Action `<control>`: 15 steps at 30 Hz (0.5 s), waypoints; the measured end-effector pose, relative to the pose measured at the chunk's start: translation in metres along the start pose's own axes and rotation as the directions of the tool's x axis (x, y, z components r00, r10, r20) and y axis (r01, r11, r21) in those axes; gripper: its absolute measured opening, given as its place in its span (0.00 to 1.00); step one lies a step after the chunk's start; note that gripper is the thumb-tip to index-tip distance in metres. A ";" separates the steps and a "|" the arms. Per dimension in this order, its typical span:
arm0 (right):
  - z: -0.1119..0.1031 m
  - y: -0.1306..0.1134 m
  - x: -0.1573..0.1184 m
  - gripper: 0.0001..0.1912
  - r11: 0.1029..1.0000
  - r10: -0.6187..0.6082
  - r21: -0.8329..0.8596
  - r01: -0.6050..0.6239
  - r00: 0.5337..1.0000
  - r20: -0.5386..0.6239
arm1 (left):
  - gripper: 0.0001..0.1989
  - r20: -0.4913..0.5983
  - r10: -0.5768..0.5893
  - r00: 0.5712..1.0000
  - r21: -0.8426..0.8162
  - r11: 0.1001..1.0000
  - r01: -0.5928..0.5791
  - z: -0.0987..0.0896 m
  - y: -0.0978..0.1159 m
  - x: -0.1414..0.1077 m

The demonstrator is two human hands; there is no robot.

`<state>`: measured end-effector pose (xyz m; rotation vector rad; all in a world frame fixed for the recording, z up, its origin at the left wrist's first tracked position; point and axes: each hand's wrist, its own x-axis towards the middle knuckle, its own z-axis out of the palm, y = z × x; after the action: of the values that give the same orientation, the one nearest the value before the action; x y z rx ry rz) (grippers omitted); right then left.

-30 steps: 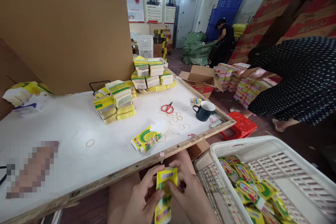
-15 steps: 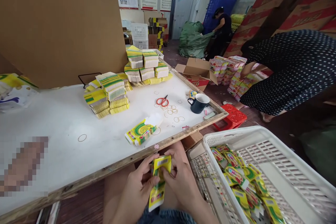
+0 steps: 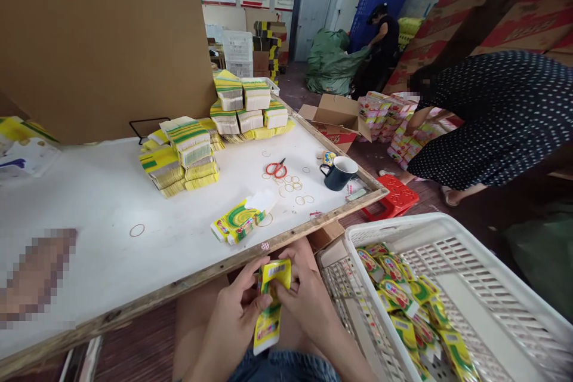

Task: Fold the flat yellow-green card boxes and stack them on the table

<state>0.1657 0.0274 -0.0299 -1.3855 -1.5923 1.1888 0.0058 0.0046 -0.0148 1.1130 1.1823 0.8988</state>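
Over my lap, my left hand (image 3: pixel 239 307) is closed on the left side of a yellow and green printed packet (image 3: pixel 268 331) with a barcode near its top end. My right hand (image 3: pixel 301 298) grips the same packet from the right, its thumb pressed on the front face. The fingers behind the packet are hidden. On the table just beyond my hands lies a yellow and green small carton (image 3: pixel 239 219) with a white flap standing out. To my right, a white plastic basket (image 3: pixel 403 222) holds several similar shiny yellow packets (image 3: pixel 400 295).
Stacks of flat yellow cartons (image 3: pixel 185 152) stand on the white table (image 3: pixel 102 191). Red-handled scissors (image 3: pixel 276 169), rubber bands (image 3: pixel 293 184) and a dark mug (image 3: pixel 339 174) lie right of them. Beyond are a red stool (image 3: pixel 396 197), an open cardboard box (image 3: pixel 335 116) and two people.
Both hands keep hold of the packet in nearly the same pose. The view has shifted slightly; the packet's tilt is almost unchanged.
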 end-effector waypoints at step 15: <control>-0.039 0.017 -0.017 0.08 0.973 -0.148 0.170 0.159 0.986 -0.076 | 0.22 0.031 0.061 0.998 -0.238 0.970 -0.052 0.021 0.010 0.004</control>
<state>0.2110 0.0183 -0.0321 -1.1547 -1.4849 1.1519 0.0279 0.0069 -0.0060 0.9687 0.9867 1.0304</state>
